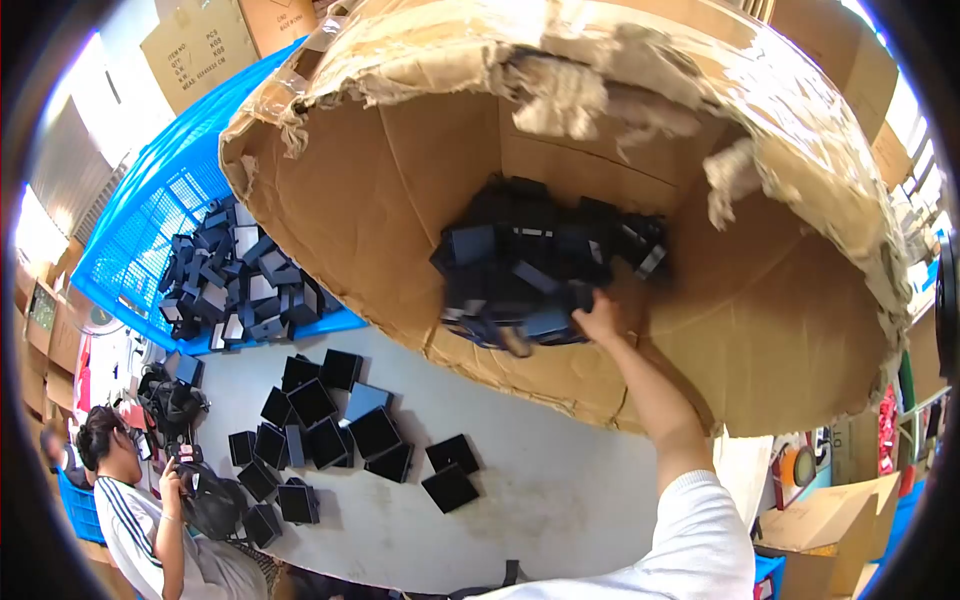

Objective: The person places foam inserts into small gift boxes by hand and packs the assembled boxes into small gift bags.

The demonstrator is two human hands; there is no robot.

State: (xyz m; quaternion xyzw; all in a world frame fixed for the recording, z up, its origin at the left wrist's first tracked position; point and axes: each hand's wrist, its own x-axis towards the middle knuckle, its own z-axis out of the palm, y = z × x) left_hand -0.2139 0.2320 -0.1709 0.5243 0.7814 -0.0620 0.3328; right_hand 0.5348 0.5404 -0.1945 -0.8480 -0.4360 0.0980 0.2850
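Note:
My right hand [598, 318] reaches deep into a large, torn-edged cardboard carton [370, 220] tilted over the table. Its fingers are closed at the edge of a small dark box [572, 300], partly blurred by motion. Around it lies a heap of black and dark blue small boxes [500, 250] at the carton's bottom. My left hand is out of view. Below the carton, several black square boxes [325, 415] lie scattered on the grey table [560, 500], with two more black boxes [450, 475] a little to their right.
A blue plastic crate [130, 270] full of small dark boxes stands at the left, next to the carton. A co-worker [150, 510] in a white striped shirt is at the lower left, near black bags [210, 500]. An opened cardboard box [830, 515] stands at the lower right.

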